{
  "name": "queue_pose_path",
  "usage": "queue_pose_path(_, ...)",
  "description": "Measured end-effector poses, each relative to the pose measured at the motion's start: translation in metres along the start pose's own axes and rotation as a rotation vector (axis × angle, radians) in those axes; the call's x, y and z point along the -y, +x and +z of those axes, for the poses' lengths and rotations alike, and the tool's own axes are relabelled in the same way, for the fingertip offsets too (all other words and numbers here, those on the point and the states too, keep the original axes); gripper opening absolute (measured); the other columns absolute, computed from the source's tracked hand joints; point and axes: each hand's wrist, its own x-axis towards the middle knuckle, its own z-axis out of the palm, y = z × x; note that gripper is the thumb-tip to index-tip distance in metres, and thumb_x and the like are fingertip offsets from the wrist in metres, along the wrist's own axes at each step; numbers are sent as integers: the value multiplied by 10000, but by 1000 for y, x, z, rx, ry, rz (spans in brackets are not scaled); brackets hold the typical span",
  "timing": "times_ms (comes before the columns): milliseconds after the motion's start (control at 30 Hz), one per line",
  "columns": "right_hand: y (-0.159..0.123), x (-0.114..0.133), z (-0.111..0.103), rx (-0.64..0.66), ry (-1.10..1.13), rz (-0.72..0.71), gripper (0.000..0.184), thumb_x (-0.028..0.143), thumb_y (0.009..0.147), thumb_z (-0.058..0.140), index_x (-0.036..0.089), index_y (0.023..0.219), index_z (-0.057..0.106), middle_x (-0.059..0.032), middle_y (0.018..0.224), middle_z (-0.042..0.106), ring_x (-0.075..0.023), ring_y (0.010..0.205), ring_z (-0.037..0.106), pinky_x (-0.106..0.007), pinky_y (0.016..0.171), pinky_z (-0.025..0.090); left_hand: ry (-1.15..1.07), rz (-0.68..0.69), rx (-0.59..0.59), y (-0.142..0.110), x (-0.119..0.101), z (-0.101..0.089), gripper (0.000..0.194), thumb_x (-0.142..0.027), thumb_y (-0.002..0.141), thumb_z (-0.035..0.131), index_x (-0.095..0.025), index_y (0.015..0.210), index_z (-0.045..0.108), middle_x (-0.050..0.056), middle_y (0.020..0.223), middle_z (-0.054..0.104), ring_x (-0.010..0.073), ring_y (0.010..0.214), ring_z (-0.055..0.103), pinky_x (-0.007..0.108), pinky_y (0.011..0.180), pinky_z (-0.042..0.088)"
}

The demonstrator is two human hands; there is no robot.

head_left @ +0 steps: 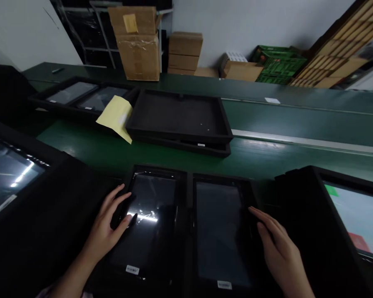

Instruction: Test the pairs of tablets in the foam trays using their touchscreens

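A black foam tray [186, 231] lies in front of me and holds two dark-screened tablets side by side. My left hand [105, 223] rests with spread fingers on the left edge of the left tablet [149, 219], where a bright glare crosses the glass. My right hand [276, 244] is at the right edge of the right tablet [220, 231], its fingertips over the border. Each tablet has a small white barcode label [132, 270] near its lower edge.
Beyond the tray, a green conveyor belt [255, 120] carries an empty black tray [180, 116], a yellow sheet [116, 118] and a tray of tablets [81, 97]. Large lit screens [12, 174] stand on both sides. Cardboard boxes [139, 45] and green crates [279, 64] stand behind.
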Motion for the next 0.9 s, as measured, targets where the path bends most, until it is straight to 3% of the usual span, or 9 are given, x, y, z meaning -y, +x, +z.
queue_pose_path(167, 15, 3, -5, -32, -34, 8, 518, 667, 853, 526, 277, 1132, 722, -63, 1187, 717, -346, 1161, 592, -588, 979, 481, -38, 31, 21, 22, -12, 10, 395, -388, 978, 542, -367, 1369, 496, 28, 1562, 402, 278, 1437, 406, 528, 1165, 388)
queue_pose_path(267, 17, 0, -7, -25, -39, -35, 504, 652, 867, 533, 270, 1138, 717, -68, 1200, 709, -338, 1165, 599, -595, 999, 470, 28, 55, 90, 26, -12, 15, 520, -409, 966, 555, -349, 1457, 398, 70, 1618, 306, 322, 1472, 343, 584, 1156, 379)
queue_pose_path(400, 7, -1, -9, -6, -61, -133, 443, 570, 920, 539, 253, 1187, 696, -91, 1295, 658, -329, 1231, 585, -596, 1026, 471, 84, 126, 138, 21, -6, 14, 654, -437, 943, 581, -363, 1524, 290, 78, 1672, 163, 356, 1506, 267, 598, 1151, 380)
queue_pose_path(500, -5, 4, -16, -37, -122, -239, 363, 489, 965, 526, 271, 1201, 694, -92, 1344, 627, -349, 1359, 480, -628, 1046, 446, 85, 127, 165, 23, -4, 15, 691, -473, 926, 597, -364, 1533, 285, 78, 1682, 141, 362, 1511, 259, 582, 1136, 408)
queue_pose_path(567, -13, 9, -20, -21, -146, -325, 302, 423, 982, 526, 293, 1185, 708, -83, 1368, 608, -351, 1411, 415, -634, 1048, 442, 113, 74, 131, 30, -4, 18, 754, -530, 877, 642, -316, 1529, 328, 112, 1673, 179, 393, 1503, 264, 603, 1132, 404)
queue_pose_path(633, -18, 14, -23, 31, -152, -412, 258, 367, 985, 537, 307, 1139, 736, -75, 1391, 589, -352, 1431, 381, -624, 1037, 459, 68, -24, 14, 40, -3, 22, 756, -560, 848, 660, -261, 1494, 404, 148, 1621, 313, 397, 1462, 352, 606, 1139, 394)
queue_pose_path(733, -21, 20, -21, 137, -177, -520, 234, 339, 975, 562, 306, 1065, 775, -65, 1452, 538, -383, 1467, 300, -626, 1022, 479, -173, -170, -130, 52, -2, 27, 655, -517, 867, 652, -257, 1440, 472, 123, 1502, 510, 329, 1385, 486, 548, 1155, 400)
queue_pose_path(833, -22, 22, -15, 227, -214, -528, 252, 346, 985, 546, 315, 1045, 788, -27, 1535, 456, -405, 1493, 234, -639, 1035, 474, -339, -201, -140, 53, -2, 27, 567, -462, 885, 658, -294, 1406, 509, 70, 1492, 539, 275, 1410, 465, 504, 1207, 338)
queue_pose_path(900, -22, 21, -12, 199, -257, -479, 284, 354, 1001, 510, 320, 1124, 763, -16, 1584, 388, -416, 1510, 183, -669, 1052, 448, -377, -187, -141, 49, -2, 26, 524, -441, 895, 656, -307, 1386, 532, 49, 1499, 536, 257, 1427, 445, 484, 1234, 293)
